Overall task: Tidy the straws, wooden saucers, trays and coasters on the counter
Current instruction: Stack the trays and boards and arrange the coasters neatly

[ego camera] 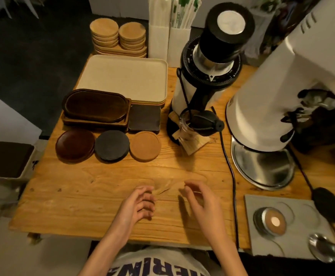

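Straws (184,10) stand in white holders (179,42) at the top middle of the head view. Just left of them are two piles of wooden saucers (104,28). Below those lie the pale trays (122,76), then the dark oval trays (95,104) with the square coasters (144,118) touching their right side. Nearest the person is a row of three: the dark round saucers (75,145), a grey coaster (111,145) and a tan coaster (145,146).

Both hands are low in the middle of the frame, over a bare part of the table (73,202). The left hand (136,206) and the right hand (200,204) have loosely bent fingers (146,204) and hold nothing.

Most piles look neat. The dark round saucers look a little crooked, so that pile may be the one to fix. A good way would be one hand on each side, pushing gently until the edges match. The person should reach slowly and keep away from the black cord (230,166) and the grinder (202,76) on the right.
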